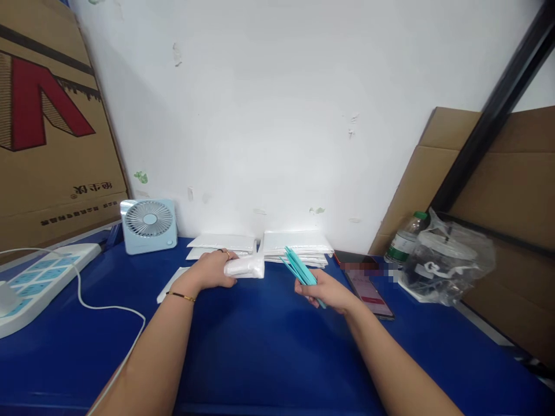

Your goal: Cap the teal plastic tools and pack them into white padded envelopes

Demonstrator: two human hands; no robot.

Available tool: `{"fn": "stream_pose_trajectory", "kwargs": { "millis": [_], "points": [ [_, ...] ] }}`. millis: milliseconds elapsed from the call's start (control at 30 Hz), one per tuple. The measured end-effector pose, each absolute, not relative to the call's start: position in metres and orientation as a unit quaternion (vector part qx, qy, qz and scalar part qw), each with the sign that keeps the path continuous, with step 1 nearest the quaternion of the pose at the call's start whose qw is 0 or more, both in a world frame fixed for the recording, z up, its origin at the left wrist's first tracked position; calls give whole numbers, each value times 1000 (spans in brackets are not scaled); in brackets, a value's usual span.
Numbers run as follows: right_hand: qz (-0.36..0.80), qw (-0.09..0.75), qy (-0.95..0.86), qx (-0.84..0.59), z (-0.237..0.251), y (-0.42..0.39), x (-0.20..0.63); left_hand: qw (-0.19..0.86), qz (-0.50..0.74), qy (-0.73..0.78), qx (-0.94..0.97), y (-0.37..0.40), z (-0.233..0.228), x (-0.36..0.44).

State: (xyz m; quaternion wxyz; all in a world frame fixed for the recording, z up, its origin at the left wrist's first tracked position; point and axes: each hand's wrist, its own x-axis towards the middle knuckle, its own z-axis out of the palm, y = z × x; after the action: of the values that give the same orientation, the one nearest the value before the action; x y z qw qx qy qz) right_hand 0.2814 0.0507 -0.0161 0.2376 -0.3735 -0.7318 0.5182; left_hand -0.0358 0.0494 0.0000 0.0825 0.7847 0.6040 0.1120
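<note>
Closest to us, both forearms run up from the bottom edge over the blue counter point(260, 352), angling in toward each other. We follow the left one, a thin bracelet point(182, 297) at the wrist, to the left hand point(213, 270): palm down, fingers curled over the end of a white packet point(246, 268), and we see a ring on one finger. That packet lies flat on the counter, sticking out to the right of the hand, just in front of the white mailers point(295, 245).

Now the right hand point(323, 290): wrist bent inward, fingers closed in a pinch round a bunch of teal sticks point(299, 270). The sticks fan up and to the left from the grip, their tips close to the packet's end but not touching it, and one tip pokes out below the hand.

Behind the hands we have two low piles of mailers against the wall. Further left stands a small fan point(148, 225), and left again a power strip point(39, 276) with its white cable point(108, 309) looping across the counter. To the right lies a phone point(368, 286), screen lit, then a bottle point(403, 240) and a clear bag point(451, 263) with a cup inside. Cardboard point(52, 133) leans at both sides.
</note>
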Motion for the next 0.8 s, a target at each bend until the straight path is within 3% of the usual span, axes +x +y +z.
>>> {"fn": "stream_pose_trajectory", "kwargs": {
  "millis": [167,300,567,800],
  "points": [
    [208,174,-857,-438,-8,50,290,114,207,558,795,37,13,-13],
    [58,104,-875,-469,-8,48,291,203,196,524,804,33,16,-4],
    [-46,41,-867,-495,-3,43,282,124,133,504,844,30,10,23],
    [-9,52,-855,-516,-8,36,269,7,104,469,877,24,-5,72]
  ]
}}
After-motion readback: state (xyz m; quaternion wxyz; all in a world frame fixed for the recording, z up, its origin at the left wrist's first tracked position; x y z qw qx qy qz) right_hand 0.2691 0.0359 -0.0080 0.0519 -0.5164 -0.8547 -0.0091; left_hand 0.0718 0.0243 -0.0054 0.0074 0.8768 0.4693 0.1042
